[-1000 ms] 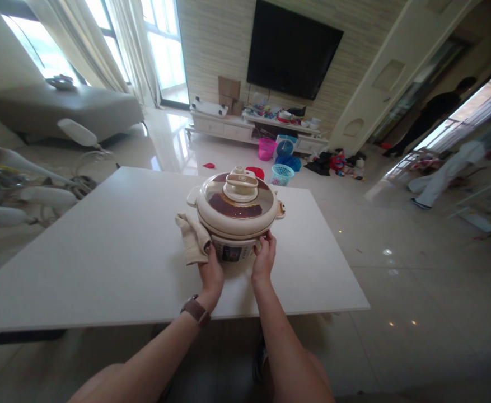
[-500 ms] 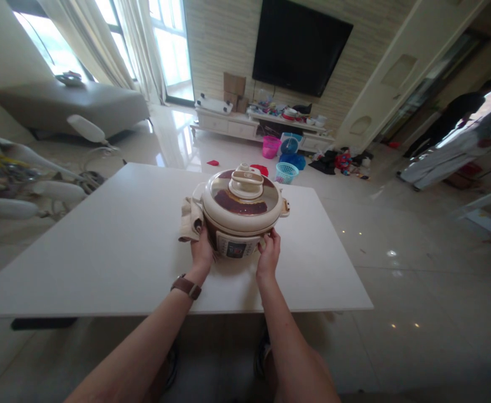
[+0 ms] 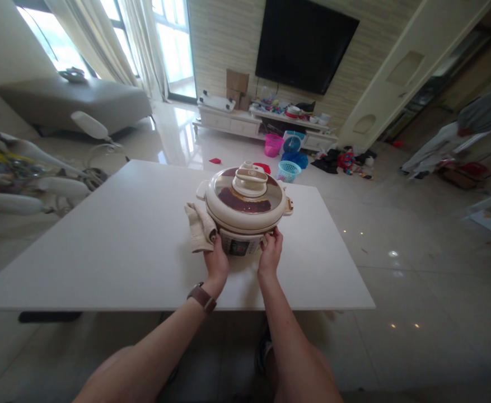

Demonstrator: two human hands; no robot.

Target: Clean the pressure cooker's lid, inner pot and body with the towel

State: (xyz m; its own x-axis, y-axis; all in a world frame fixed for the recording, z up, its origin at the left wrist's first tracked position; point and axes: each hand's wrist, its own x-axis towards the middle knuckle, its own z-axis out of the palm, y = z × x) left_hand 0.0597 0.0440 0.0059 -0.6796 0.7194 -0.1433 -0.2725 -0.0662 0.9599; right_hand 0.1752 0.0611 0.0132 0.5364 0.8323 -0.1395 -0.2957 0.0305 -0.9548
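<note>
A cream electric pressure cooker [image 3: 245, 210] with a brown-patterned lid stands on the white table [image 3: 115, 252]. My left hand [image 3: 216, 262], with a brown watch at the wrist, is closed on a beige cloth [image 3: 200, 233] and presses it against the cooker's lower left side. My right hand [image 3: 271, 253] grips the cooker's front right edge beside its control panel, fingers curled on the rim.
A grey sofa [image 3: 77, 103] is at the far left, a TV and a cluttered low cabinet [image 3: 266, 123] at the back. Pink and blue baskets [image 3: 286, 171] and scattered items lie on the floor beyond the table. White and coloured objects [image 3: 27, 184] stand at the left.
My left hand with the cloth went up along the cooker's left side, then came back down to its lower front. The right hand kept its hold. A person at far right has left the view.
</note>
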